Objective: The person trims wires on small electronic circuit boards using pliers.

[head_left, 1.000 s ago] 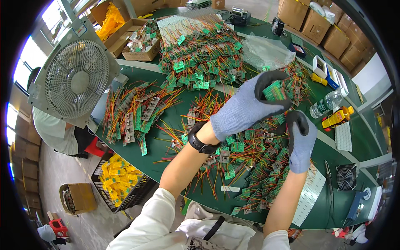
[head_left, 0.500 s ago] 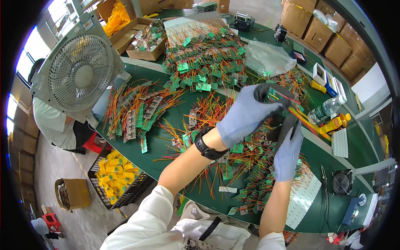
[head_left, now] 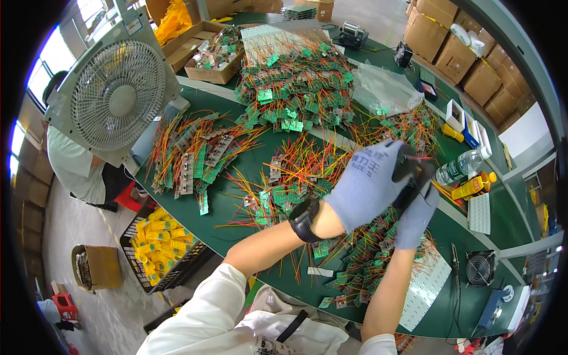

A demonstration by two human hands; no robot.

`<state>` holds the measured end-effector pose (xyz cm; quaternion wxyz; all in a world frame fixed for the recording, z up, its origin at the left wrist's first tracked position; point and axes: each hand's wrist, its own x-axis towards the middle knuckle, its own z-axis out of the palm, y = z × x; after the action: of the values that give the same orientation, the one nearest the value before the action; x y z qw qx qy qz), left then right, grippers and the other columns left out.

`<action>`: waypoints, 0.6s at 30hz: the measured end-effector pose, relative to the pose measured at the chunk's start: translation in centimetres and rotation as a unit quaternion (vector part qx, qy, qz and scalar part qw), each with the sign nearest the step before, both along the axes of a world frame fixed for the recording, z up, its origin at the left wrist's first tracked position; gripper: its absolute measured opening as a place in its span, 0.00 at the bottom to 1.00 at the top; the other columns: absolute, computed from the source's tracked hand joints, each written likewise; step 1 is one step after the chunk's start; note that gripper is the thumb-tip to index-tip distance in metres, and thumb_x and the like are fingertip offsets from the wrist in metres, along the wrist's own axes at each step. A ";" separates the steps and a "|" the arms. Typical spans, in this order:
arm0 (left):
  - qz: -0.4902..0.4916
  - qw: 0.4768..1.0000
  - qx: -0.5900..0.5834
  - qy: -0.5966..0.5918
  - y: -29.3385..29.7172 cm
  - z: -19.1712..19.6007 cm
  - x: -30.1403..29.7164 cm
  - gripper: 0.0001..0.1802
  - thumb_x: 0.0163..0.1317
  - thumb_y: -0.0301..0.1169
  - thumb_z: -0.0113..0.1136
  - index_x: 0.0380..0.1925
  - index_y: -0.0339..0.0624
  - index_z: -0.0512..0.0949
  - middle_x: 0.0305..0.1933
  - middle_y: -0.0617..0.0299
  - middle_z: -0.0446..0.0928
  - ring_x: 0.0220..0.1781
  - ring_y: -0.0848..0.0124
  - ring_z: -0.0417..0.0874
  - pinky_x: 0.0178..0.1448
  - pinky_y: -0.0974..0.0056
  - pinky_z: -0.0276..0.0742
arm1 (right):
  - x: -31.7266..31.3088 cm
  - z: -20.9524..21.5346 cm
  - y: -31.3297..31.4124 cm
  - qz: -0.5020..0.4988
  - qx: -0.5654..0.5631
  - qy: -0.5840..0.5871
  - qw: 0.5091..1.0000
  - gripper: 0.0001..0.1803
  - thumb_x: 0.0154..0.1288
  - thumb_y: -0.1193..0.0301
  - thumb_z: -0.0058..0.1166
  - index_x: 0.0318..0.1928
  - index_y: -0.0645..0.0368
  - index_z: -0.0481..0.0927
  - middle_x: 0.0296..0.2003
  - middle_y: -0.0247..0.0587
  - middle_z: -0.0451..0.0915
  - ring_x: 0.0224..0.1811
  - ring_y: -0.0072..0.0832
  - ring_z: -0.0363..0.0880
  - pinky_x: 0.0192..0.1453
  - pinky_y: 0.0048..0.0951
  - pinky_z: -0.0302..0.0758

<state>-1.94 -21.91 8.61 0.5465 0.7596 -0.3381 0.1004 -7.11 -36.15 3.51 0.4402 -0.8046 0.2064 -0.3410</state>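
- While the gloved left hand is curling shut over a small dark part, the gloved right hand is pinching it from below, above wired circuit boards.
- Cardboard box is holding boards; black crate is holding yellow parts.
- Green table edge is curving beside the forearms.

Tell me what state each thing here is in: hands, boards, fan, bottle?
Left hand: gloved, closed over something dark, unclear what.
Right hand: gloved, pressed against the left; grip hidden.
Circuit boards: loose heaps, wires attached.
Fan: upright; spinning or not, unclear.
Water bottle: lying down, capped.
Yellow-parts crate: full.
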 end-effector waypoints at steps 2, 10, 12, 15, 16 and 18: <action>0.010 1.000 0.003 0.004 0.8 -0.1 0.9 0.14 0.57 0.25 0.60 0.44 0.35 0.78 0.45 0.47 0.78 0.47 0.48 0.80 0.48 0.56 0.77 | 0.0 1.3 0.4 0.052 0.003 0.162 0.985 0.17 0.74 0.64 0.44 0.47 0.66 0.78 0.37 0.49 0.78 0.38 0.34 0.77 0.43 0.38 0.71; -0.057 0.998 -0.010 0.012 1.2 0.8 0.5 0.16 0.57 0.23 0.59 0.47 0.37 0.78 0.43 0.48 0.77 0.45 0.50 0.80 0.48 0.56 0.76 | -0.8 1.6 0.8 0.136 0.221 0.004 0.966 0.27 0.74 0.45 0.43 0.34 0.57 0.76 0.19 0.28 0.70 0.19 0.16 0.67 0.21 0.21 0.58; -0.076 0.997 -0.012 -0.017 0.9 0.4 0.4 0.16 0.56 0.24 0.59 0.47 0.39 0.78 0.44 0.48 0.75 0.45 0.49 0.79 0.48 0.55 0.76 | -0.4 1.4 1.7 0.125 0.210 -0.036 0.969 0.26 0.74 0.45 0.44 0.34 0.57 0.77 0.19 0.29 0.70 0.19 0.16 0.67 0.21 0.21 0.58; -0.046 0.996 -0.044 -0.055 0.2 -0.2 0.1 0.13 0.57 0.26 0.57 0.43 0.41 0.78 0.40 0.48 0.75 0.43 0.48 0.78 0.46 0.52 0.76 | -0.2 0.1 1.1 0.097 0.232 -0.054 0.966 0.23 0.75 0.49 0.45 0.36 0.57 0.78 0.22 0.28 0.71 0.23 0.15 0.68 0.25 0.21 0.60; -0.039 0.997 -0.052 -0.043 -0.1 0.0 -0.2 0.12 0.57 0.26 0.57 0.42 0.41 0.78 0.40 0.48 0.74 0.42 0.49 0.78 0.45 0.52 0.75 | 0.3 -1.0 0.8 0.080 0.252 -0.136 0.955 0.18 0.75 0.58 0.46 0.41 0.63 0.77 0.29 0.36 0.75 0.28 0.22 0.75 0.32 0.25 0.70; -0.039 0.997 -0.049 -0.043 -0.2 -0.1 -0.4 0.15 0.55 0.25 0.58 0.44 0.41 0.78 0.40 0.49 0.75 0.42 0.49 0.79 0.44 0.53 0.76 | 0.4 -1.9 0.6 0.063 0.271 -0.215 0.936 0.14 0.75 0.67 0.47 0.45 0.68 0.77 0.37 0.45 0.80 0.33 0.29 0.82 0.39 0.28 0.80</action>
<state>-2.36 -22.09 8.50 0.5718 0.7131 -0.3848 0.1282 -6.71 -35.56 1.63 0.6958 -0.5737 0.1401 -0.4089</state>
